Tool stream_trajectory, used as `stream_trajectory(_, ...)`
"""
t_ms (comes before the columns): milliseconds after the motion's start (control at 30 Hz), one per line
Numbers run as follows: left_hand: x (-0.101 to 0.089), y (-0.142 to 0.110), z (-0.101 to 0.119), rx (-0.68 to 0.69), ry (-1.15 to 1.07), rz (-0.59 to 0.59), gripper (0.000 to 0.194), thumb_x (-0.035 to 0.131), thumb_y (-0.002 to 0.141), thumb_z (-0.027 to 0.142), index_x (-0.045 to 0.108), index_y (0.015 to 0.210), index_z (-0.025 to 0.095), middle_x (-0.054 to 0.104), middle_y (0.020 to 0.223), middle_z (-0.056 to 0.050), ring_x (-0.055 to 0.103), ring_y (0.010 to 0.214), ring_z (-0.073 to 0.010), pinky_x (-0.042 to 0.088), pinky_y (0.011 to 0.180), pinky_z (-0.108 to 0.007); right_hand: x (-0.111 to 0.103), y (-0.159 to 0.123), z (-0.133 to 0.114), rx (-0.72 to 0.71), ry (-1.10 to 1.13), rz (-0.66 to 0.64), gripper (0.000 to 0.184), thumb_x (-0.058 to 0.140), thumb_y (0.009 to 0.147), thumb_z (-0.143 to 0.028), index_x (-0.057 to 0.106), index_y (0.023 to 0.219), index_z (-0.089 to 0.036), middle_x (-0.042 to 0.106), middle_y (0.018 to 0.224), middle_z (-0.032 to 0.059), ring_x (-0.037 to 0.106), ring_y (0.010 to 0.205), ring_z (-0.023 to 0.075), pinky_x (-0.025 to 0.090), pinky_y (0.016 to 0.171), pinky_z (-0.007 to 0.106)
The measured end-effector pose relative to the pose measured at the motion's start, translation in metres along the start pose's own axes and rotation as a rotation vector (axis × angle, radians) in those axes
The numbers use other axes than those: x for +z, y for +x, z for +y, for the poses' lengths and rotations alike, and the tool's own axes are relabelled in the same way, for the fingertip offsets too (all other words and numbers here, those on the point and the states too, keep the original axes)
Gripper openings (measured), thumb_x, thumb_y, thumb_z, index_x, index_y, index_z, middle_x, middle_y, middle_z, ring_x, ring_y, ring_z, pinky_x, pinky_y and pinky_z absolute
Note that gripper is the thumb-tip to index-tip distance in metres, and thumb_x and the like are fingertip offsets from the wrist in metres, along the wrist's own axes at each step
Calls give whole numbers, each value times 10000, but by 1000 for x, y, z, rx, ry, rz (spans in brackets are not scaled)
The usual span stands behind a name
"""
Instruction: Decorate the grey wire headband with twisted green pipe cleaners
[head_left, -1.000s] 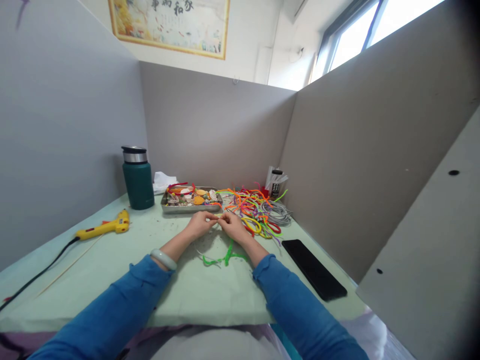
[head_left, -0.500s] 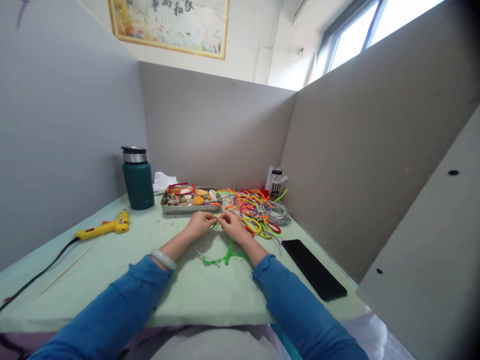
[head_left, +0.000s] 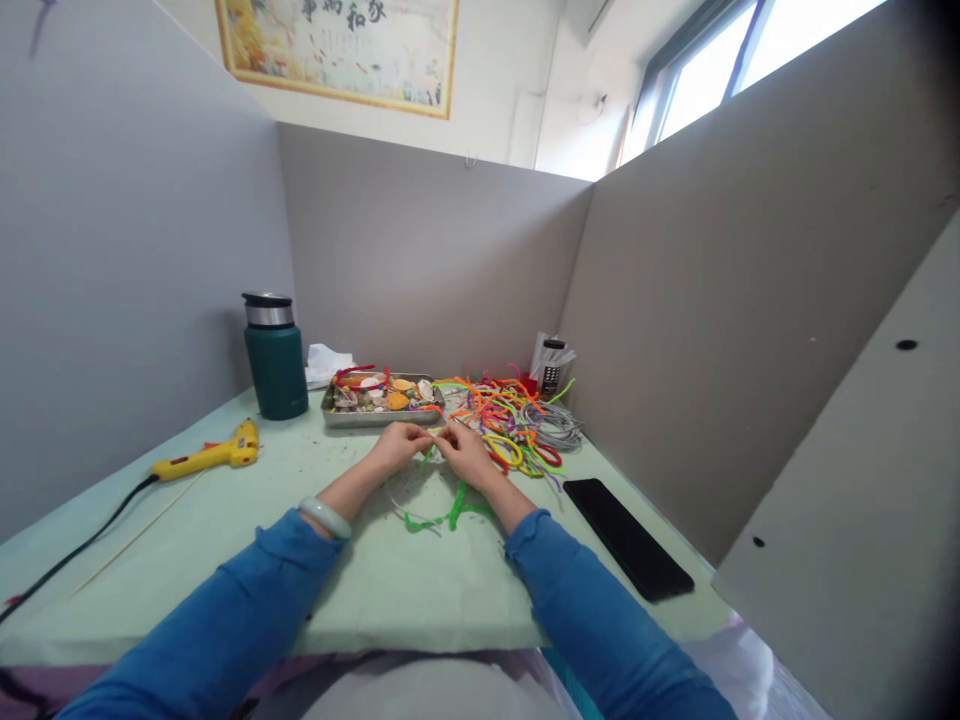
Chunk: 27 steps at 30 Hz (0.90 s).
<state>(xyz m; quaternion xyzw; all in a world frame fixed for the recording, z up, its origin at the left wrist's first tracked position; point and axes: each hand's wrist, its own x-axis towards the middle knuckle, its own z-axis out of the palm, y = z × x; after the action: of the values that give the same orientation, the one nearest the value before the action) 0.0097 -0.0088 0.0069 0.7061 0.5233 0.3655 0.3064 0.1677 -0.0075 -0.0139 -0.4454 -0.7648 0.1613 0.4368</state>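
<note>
My left hand point(head_left: 401, 447) and my right hand point(head_left: 462, 452) meet fingertip to fingertip over the middle of the table, both pinched closed. A short bit of green pipe cleaner point(head_left: 427, 457) shows just under the touching fingertips; my fingers cover the rest of it. Below my hands, a bright green fuzzy pipe cleaner shape point(head_left: 455, 508) with several arms lies on the cloth, partly behind my right wrist. A thin pale wire point(head_left: 391, 497) curves beside it, near my left wrist.
Behind my hands stand a metal tray point(head_left: 360, 420) of shells and a heap of coloured pipe cleaners point(head_left: 502, 408). At left are a green bottle point(head_left: 276, 360), a yellow glue gun point(head_left: 206, 458) and a thin stick point(head_left: 139, 532). A black phone point(head_left: 628, 540) lies right. Grey partitions point(head_left: 435, 250) enclose the table.
My hands stay almost in place, with only a slight shift of the fingers. The green strand below the fingertips shows a little more clearly.
</note>
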Motion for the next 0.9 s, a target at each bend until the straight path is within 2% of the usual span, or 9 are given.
stream_trajectory(200, 2, 2, -6, -110, -90, -47, 355, 631, 669, 468, 649, 750, 123, 527, 506, 35, 313, 318, -37, 220, 341, -204, 0, -1, 0, -17, -68, -26, 125, 503, 808, -273, 582, 771, -183, 604, 695, -3, 508, 623, 123, 345, 577, 229)
stream_trajectory(400, 2, 0, -6, -164, -122, -78, 287, 630, 687, 404, 626, 745, 123, 458, 458, 61, 277, 295, -35, 202, 333, -211, 1, -2, 2, -36, -69, -65, 80, 525, 793, -241, 581, 787, -184, 610, 719, 0, 513, 640, 123, 345, 583, 226)
stream_trajectory(900, 2, -3, -2, -205, -136, -101, 320, 647, 670, 442, 600, 723, 130, 402, 413, 71, 265, 301, -41, 180, 348, -214, 2, -2, 7, -114, -98, -112, 114, 566, 735, -189, 562, 849, -199, 576, 775, -14, 501, 674, 122, 358, 602, 226)
